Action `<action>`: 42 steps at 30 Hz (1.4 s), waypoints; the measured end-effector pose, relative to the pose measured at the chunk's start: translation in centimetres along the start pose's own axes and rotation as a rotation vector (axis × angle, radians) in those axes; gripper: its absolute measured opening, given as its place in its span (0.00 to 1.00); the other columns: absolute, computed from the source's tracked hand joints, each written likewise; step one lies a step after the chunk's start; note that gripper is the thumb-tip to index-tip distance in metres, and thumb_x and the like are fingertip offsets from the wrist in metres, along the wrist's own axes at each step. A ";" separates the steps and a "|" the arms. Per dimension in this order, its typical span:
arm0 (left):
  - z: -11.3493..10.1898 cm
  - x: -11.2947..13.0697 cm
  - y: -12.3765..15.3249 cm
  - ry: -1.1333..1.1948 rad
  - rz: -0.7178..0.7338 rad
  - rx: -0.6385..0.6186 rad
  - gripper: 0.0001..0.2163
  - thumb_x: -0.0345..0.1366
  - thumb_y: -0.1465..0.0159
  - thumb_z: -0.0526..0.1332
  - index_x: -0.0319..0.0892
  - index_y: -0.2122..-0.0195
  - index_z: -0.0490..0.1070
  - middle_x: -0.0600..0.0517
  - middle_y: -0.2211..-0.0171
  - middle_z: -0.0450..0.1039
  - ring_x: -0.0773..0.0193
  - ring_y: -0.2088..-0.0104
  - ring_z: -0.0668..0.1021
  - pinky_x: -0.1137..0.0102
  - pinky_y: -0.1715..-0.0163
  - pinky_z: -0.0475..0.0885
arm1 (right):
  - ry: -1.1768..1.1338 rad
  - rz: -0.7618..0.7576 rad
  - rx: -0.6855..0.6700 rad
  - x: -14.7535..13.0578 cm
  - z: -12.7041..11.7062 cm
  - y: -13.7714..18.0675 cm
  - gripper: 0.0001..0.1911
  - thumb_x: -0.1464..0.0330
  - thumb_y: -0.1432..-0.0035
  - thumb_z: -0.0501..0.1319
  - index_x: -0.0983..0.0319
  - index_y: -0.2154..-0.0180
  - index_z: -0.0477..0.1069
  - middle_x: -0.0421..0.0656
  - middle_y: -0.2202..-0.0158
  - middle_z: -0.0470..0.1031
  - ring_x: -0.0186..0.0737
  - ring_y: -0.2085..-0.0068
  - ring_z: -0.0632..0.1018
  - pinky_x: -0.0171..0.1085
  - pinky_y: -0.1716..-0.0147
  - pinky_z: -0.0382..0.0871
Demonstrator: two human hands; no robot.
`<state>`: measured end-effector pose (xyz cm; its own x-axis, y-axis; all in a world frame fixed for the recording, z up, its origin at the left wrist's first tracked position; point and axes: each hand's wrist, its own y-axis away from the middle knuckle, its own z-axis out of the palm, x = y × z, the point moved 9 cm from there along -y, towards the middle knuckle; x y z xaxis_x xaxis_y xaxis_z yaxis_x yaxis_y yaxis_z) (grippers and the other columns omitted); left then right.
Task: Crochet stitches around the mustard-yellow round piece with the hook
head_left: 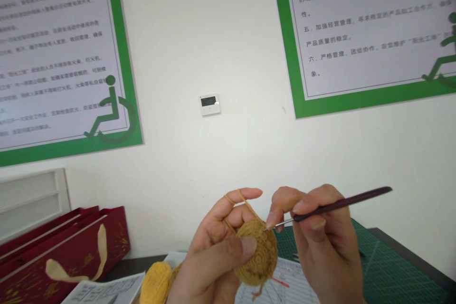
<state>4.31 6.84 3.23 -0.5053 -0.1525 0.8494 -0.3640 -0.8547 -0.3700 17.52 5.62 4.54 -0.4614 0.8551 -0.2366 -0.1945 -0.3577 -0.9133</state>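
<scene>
Between my thumb and fingers, my left hand (217, 244) holds a round, mustard-brown crochet piece (261, 263). A strand of yarn (247, 203) loops around my raised left index finger and runs down to the top of the piece. My right hand (326, 237) grips a crochet hook (342, 204) with a dark handle, held pen-like and slanting up to the right. Its metal tip meets the upper edge of the crochet piece. A short yarn tail hangs below the piece, and a small red strip (281, 282) shows behind it.
A green cutting mat (388, 266) lies on the table at right. A yellow yarn ball (156, 281) and printed papers (103, 291) are at lower left, near dark red gift bags (71, 266). The white wall behind carries a thermostat (210, 105) and green-framed posters (299, 108).
</scene>
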 end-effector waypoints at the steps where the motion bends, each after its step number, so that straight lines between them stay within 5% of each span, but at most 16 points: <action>1: 0.0 0.0 0.0 0.003 -0.001 -0.005 0.19 0.26 0.40 0.65 0.42 0.47 0.79 0.50 0.68 0.69 0.63 0.69 0.71 0.69 0.68 0.68 | 0.001 0.000 -0.002 -0.1 0.0 0.0 0.05 0.62 0.27 0.56 0.52 0.56 0.70 0.40 0.66 0.81 0.40 0.64 0.78 0.40 0.65 0.69; 42: -0.1 -0.5 -0.2 0.024 -0.030 -0.002 0.20 0.28 0.43 0.67 0.43 0.48 0.79 0.50 0.68 0.69 0.62 0.68 0.71 0.69 0.67 0.67 | -0.076 0.101 0.006 1.0 0.2 0.4 0.06 0.60 0.28 0.56 0.51 0.58 0.71 0.37 0.65 0.79 0.36 0.63 0.77 0.38 0.63 0.69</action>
<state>4.54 7.15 2.78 -0.5129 -0.1144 0.8508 -0.3809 -0.8579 -0.3450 16.82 6.22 3.99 -0.5435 0.7834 -0.3013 -0.1491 -0.4434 -0.8839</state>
